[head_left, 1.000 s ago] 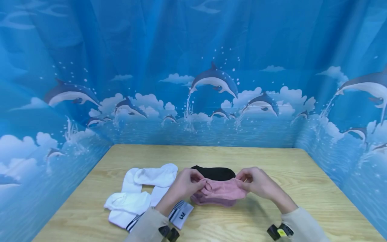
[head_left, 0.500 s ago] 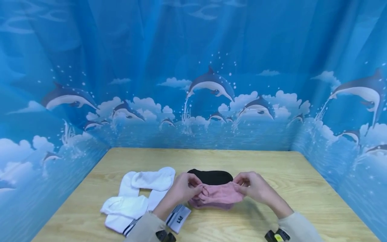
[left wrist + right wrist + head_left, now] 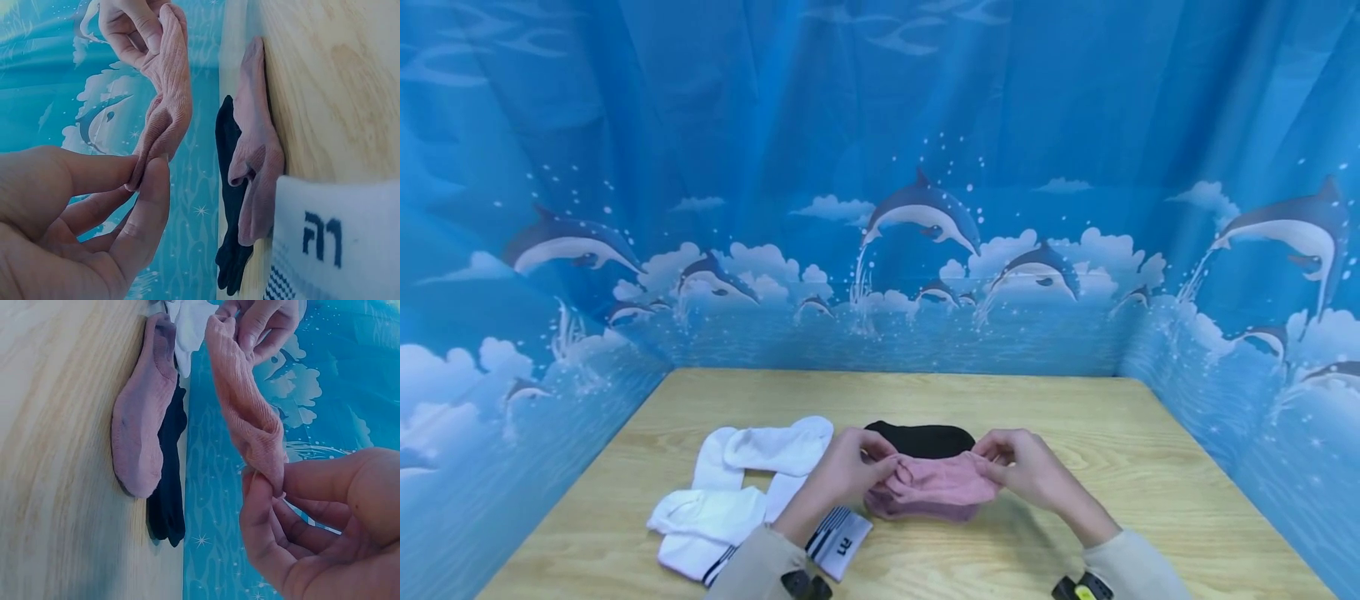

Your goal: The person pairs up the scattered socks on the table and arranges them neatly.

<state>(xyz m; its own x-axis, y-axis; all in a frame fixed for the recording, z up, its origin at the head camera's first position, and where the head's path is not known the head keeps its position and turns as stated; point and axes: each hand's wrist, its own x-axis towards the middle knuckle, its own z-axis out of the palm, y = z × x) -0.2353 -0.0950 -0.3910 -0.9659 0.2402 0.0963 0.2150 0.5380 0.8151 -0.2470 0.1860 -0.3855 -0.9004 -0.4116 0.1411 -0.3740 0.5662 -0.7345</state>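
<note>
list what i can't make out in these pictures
Head view: the upper part of the lower pink sock, hidden behind the held pink sock.
Head view: part of the white logo sock, covered by the left forearm.
Head view: the left wrist device, cut off by the bottom edge.
Left wrist view: much of the white logo sock, cut off by the right and bottom edges.

Raised ankle sock btwn L hand & R hand, above bench. Lower ankle sock on bench below it; rear sock(s) just bhd that. Crew socks to L, partly below L forearm. Curtain bhd bench & along both sides.
</note>
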